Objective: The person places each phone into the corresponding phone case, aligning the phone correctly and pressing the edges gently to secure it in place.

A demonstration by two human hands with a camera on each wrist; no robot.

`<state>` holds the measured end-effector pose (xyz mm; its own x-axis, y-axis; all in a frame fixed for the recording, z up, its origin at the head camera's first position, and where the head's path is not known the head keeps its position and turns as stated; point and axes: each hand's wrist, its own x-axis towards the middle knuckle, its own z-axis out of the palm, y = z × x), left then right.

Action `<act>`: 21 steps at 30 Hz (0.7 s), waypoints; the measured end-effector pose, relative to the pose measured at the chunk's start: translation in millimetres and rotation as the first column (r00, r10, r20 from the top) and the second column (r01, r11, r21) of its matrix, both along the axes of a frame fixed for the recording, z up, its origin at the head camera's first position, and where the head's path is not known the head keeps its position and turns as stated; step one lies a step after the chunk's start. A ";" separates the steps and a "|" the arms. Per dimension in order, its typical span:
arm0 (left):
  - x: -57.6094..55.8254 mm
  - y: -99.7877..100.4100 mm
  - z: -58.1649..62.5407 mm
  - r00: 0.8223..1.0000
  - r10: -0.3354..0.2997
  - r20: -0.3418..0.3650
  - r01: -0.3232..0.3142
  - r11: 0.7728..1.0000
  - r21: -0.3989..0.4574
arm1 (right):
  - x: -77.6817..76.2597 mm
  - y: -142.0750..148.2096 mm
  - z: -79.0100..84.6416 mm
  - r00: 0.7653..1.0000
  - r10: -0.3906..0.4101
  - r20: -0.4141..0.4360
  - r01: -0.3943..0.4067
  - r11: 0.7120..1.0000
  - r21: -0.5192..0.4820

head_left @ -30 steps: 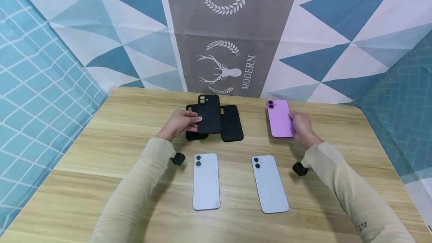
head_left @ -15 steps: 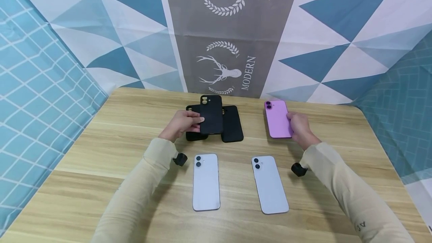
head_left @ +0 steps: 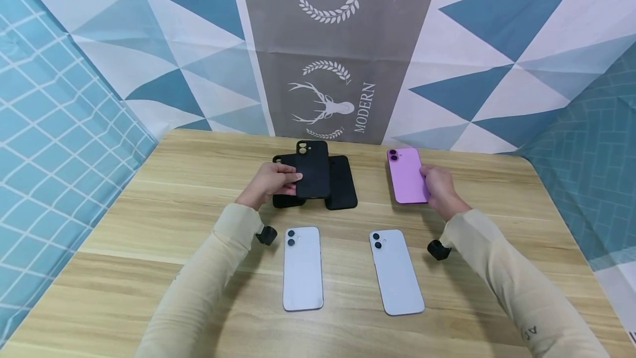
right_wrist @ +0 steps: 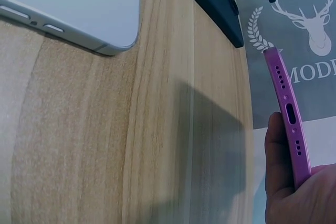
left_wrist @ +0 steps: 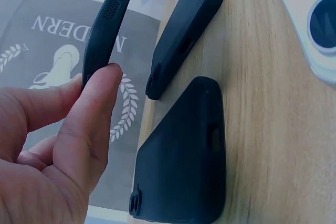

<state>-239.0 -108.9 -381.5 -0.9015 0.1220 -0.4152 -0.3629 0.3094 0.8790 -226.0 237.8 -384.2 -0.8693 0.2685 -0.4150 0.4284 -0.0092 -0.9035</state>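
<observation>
My left hand (head_left: 272, 182) pinches a black phone case (head_left: 314, 170) by its left long edge, thumb on the back face. The left wrist view shows that held case (left_wrist: 107, 24) raised above the table, its bottom edge with port and speaker holes toward the camera. Two more black phone cases lie below it, a left one (head_left: 288, 201) partly covered in the head view and a right one (head_left: 343, 184). At the right, my right hand (head_left: 441, 188) grips a pink phone (head_left: 406, 175) by its right edge, back side up. The right wrist view has the pink phone (right_wrist: 290, 111) off the tabletop.
Nearer the front of the wooden table (head_left: 149, 236) lie two white phones, camera side up: a left one (head_left: 303, 269) and a slightly turned right one (head_left: 397, 272). A patterned backdrop (head_left: 328, 43) rises behind the table's far edge.
My left hand has shifted slightly right with the held case, covering more of the right case. My right hand has drifted a little left with the pink phone.
</observation>
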 end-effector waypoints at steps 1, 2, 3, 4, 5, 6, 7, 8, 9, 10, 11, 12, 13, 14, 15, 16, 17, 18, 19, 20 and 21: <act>-0.3 0.4 0.0 1.000 0.003 0.001 -0.003 1.000 0.001 | -0.2 -0.2 -0.6 1.000 0.003 -0.004 -0.003 1.000 -0.001; -0.5 0.7 -0.2 1.000 0.003 0.001 -0.003 1.000 0.001 | -0.2 -0.5 -1.0 1.000 0.006 -0.009 -0.006 1.000 -0.002; -0.6 1.0 -0.3 1.000 0.003 0.002 -0.003 1.000 0.000 | -0.3 -0.4 -1.5 1.000 0.009 -0.013 -0.009 1.000 0.000; -0.9 1.5 -0.6 1.000 0.002 0.001 -0.002 1.000 0.000 | -0.4 -0.4 -1.8 1.000 0.014 -0.017 -0.014 1.000 0.001; -1.3 2.0 -0.9 1.000 0.002 -0.001 -0.002 1.000 0.002 | -0.5 -0.5 -2.0 1.000 0.015 -0.017 -0.015 1.000 0.000; -1.5 2.5 -1.0 1.000 0.001 -0.003 -0.001 1.000 0.005 | -0.5 -0.7 -1.8 1.000 0.017 -0.017 -0.017 1.000 0.000; -1.7 3.2 -1.2 1.000 0.002 -0.004 -0.002 1.000 0.010 | -0.6 -0.7 -1.9 1.000 0.017 -0.017 -0.017 1.000 -0.001; -1.8 3.9 -1.3 1.000 0.002 -0.006 -0.002 1.000 0.011 | -0.6 -0.9 -1.7 1.000 0.018 -0.015 -0.018 1.000 -0.002; -1.9 4.6 -1.4 1.000 0.003 -0.008 -0.003 1.000 0.013 | -0.7 -0.9 -1.6 1.000 0.021 -0.010 -0.021 1.000 -0.001; -2.0 5.3 -1.6 1.000 0.004 -0.009 -0.004 1.000 0.016 | -0.8 -0.9 -1.3 1.000 0.026 -0.004 -0.026 1.000 0.001; -1.9 5.9 -1.5 1.000 0.005 -0.010 -0.004 1.000 0.020 | -0.9 -1.2 -1.1 1.000 0.025 0.000 -0.025 1.000 0.001; -1.7 6.6 -1.1 1.000 0.005 -0.009 -0.004 1.000 0.020 | -0.9 -1.4 -0.9 1.000 0.024 0.001 -0.024 1.000 0.001; -1.5 7.2 -1.0 1.000 0.005 -0.008 -0.005 1.000 0.020 | -1.0 -1.9 -0.6 1.000 0.024 0.000 -0.024 1.000 -0.002; -1.4 7.8 -0.7 1.000 0.004 -0.008 -0.004 1.000 0.018 | -1.2 -2.0 -0.5 1.000 0.027 0.003 -0.027 1.000 -0.002; -1.2 8.5 -0.5 1.000 0.005 -0.007 -0.005 1.000 0.020 | -1.3 -2.1 -0.3 1.000 0.027 0.006 -0.027 1.000 -0.001; -1.1 8.9 -0.2 1.000 0.005 -0.005 -0.005 1.000 0.023 | -1.4 -2.3 0.0 1.000 0.027 0.007 -0.027 1.000 -0.001; -1.0 9.4 0.0 1.000 0.004 -0.004 -0.004 1.000 0.024 | -1.4 -2.7 0.2 1.000 0.023 0.004 -0.023 1.000 -0.003; -1.1 9.8 0.0 1.000 0.003 -0.004 -0.002 1.000 0.026 | -1.3 -3.0 0.3 1.000 0.021 0.004 -0.021 1.000 -0.003; -1.1 10.2 -0.1 1.000 0.003 -0.003 -0.003 1.000 0.029 | -1.3 -3.1 0.3 1.000 0.023 0.005 -0.023 1.000 0.000; -1.3 10.7 -0.4 1.000 0.003 -0.004 -0.003 0.999 0.031 | -1.3 -3.0 0.2 1.000 0.024 0.007 -0.024 1.000 0.002; -1.4 11.1 -0.7 1.000 0.004 -0.004 -0.004 0.999 0.036 | -1.2 -3.3 0.2 1.000 0.023 0.007 -0.023 1.000 0.000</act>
